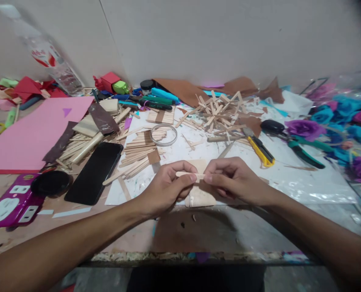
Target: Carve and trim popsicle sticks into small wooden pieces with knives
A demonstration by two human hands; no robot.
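Between my two hands a pale wooden craft stick [184, 174] lies level, its rounded left end showing. My left hand [172, 182] pinches it between thumb and fingers. From the other side my right hand [229, 178] pinches the stick too, thumb toward me; the right end is hidden in its fingers. Just below and behind the hands, a flat piece made of light wood [202, 198] rests on the white sheet [305, 178]. To the left of my left hand lies a pile of craft sticks [140, 148].
A tape ring [163, 143] lies on the sticks. On the right are a yellow box cutter [259, 151] and green-handled pliers [305, 152]. On the left lie a black phone [95, 174] and a purple case [12, 202]. A clear bottle [49, 56] leans against the wall.
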